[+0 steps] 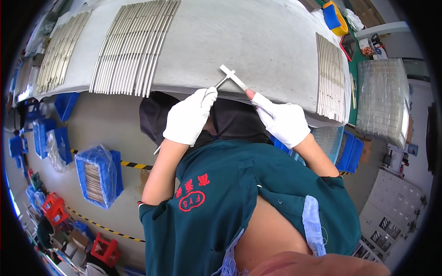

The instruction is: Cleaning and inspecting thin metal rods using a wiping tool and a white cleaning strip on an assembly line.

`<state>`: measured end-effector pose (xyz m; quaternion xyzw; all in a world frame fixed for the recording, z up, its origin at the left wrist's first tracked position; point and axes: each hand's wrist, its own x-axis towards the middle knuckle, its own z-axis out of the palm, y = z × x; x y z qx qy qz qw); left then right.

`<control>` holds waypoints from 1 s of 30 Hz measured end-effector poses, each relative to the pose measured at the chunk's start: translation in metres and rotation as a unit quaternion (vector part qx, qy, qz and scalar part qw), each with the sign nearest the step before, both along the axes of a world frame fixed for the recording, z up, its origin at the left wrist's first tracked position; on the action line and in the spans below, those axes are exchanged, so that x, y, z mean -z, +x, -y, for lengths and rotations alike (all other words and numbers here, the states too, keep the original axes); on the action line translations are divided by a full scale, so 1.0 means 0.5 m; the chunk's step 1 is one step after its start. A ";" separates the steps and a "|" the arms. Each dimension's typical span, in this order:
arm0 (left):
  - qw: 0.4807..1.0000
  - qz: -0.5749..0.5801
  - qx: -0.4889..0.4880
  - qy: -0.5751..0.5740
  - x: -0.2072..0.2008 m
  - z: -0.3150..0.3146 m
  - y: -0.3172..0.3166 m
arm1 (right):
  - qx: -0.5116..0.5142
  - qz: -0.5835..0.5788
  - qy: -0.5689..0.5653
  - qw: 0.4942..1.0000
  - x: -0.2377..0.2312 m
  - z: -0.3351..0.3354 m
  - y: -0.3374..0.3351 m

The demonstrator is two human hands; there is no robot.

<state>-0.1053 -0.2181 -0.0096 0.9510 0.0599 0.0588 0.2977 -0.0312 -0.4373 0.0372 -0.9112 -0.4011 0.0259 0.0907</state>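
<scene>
My left hand (189, 117), in a white glove, is closed around a thin metal rod (222, 83). The rod slants up to the right, and a thin end pokes out below the left wrist. My right hand (284, 120), also gloved but with one bare fingertip showing, grips a pale flat bar (240, 83) that has a short crosspiece near its far end. Rod and bar meet at that crosspiece over the table's near edge; whether the rod sits in it or only touches it, I cannot tell.
Rows of metal rods lie on the grey-covered table (198, 50): a wide row (133, 46), a far-left row (63, 53) and a right row (330, 78). Blue-and-yellow tape (335, 19) stands back right. Plastic-wrapped stock (383, 99) is at right, a bagged blue crate (97, 177) on the left floor.
</scene>
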 end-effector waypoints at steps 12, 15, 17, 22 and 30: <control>0.999 -0.038 -0.027 0.001 -0.012 0.022 -0.007 | -0.009 0.056 -0.075 0.996 -0.001 -0.034 0.005; 0.999 -0.017 -0.040 -0.002 -0.009 0.028 -0.010 | -0.009 0.049 -0.064 0.997 -0.005 -0.004 -0.009; 0.999 -0.002 -0.045 -0.023 -0.008 0.028 -0.010 | -0.005 0.042 -0.068 0.997 -0.007 0.010 -0.012; 0.997 0.069 -0.032 -0.020 0.005 0.024 -0.008 | -0.016 0.110 -0.039 0.993 0.018 -0.029 0.014; 0.999 0.048 -0.025 -0.001 0.012 0.022 -0.009 | -0.006 0.095 -0.019 0.995 0.018 -0.029 0.014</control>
